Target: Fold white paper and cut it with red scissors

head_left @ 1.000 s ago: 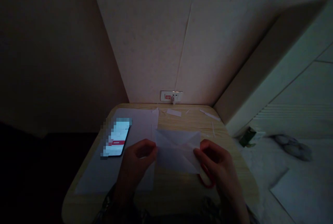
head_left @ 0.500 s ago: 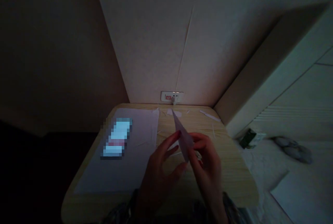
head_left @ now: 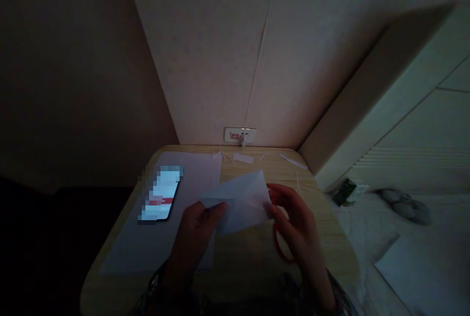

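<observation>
A small sheet of white paper (head_left: 246, 201) is stretched between my two hands above the table, its face tilted up, with a crease or folded edge at its left part. My left hand (head_left: 200, 223) pinches the left part, thumb on top. At the right edge, my right hand (head_left: 293, 215) grips the paper between thumb and fingers. Under my right wrist lies a red curved loop (head_left: 281, 245), partly hidden, perhaps a handle. Left of my hands, a lit phone (head_left: 161, 193) rests on larger white sheets (head_left: 191, 228).
The wooden table (head_left: 323, 252) stands against a wall with a socket and plug (head_left: 240, 136). Paper scraps (head_left: 243, 158) and a thin strip (head_left: 293, 161) lie along its back. On the right-hand floor are a small green-and-white box (head_left: 348, 192), grey slippers (head_left: 404, 205) and a white panel (head_left: 422, 272).
The paper has turned from nearly edge-on to face-up and spread wider. My left hand has moved left with its part of the paper. The red loop has come into view.
</observation>
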### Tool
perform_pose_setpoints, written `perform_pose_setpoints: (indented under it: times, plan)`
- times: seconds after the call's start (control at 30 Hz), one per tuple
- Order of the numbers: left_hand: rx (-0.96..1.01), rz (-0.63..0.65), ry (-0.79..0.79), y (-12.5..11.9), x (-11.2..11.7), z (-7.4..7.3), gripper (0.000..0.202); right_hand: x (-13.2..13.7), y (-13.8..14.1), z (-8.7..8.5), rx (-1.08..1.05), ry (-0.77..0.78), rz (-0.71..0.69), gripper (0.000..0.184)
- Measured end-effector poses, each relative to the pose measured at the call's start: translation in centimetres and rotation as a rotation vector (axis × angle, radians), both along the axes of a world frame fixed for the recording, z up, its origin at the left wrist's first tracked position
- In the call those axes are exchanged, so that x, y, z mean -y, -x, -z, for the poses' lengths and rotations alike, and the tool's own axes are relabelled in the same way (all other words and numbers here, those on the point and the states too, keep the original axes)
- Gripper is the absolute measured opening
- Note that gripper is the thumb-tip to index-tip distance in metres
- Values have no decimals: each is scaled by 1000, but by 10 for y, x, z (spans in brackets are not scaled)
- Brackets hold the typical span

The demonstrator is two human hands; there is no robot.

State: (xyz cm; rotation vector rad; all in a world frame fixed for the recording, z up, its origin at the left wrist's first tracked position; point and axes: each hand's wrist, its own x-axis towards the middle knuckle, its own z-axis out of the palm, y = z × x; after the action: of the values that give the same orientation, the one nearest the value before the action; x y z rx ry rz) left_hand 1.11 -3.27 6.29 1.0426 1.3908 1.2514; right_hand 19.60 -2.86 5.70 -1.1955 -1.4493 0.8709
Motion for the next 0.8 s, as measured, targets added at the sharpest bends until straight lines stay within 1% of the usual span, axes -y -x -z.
perform_pose_setpoints:
  times: [0.07, 0.1, 0.2, 0.27, 0.33, 0.4, 0.5, 0.6, 0.67, 0.73, 0.8]
  plan:
    - [-25, 58, -4, 0, 2, -3, 15, 2, -2, -2, -71, 109, -40, 19]
    - [-35, 69, -5, -1, 3, -4, 14, 3, -2, -3, -105, 140, -38, 18]
    - [-71, 64, 15, -3, 7, -8, 13, 4, -2, -6, -174, 175, -6, 17]
    - [-127, 90, 44, -3, 9, -9, 13, 4, -1, -8, -195, 193, 2, 17]
    - [-173, 148, 35, -1, 9, -11, 15, 3, -1, -8, -197, 220, -6, 18]
    - [-173, 246, -19, 3, 7, -14, 15, 3, -2, -8, -179, 237, -30, 18]
    - [-124, 367, -84, 7, 6, -18, 23, 4, -3, -7, -160, 226, -67, 13]
    - [-87, 397, -94, 10, 6, -16, 26, 4, -4, -7, -175, 199, -67, 9]
    - [-82, 443, -104, 12, 7, -13, 29, 5, -4, -8, -184, 179, -63, 7]
    - [-91, 490, -104, 15, 9, -10, 31, 5, -4, -11, -191, 157, -66, 11]
    - [-103, 519, -91, 20, 12, -9, 27, 5, -4, -14, -196, 131, -81, 14]
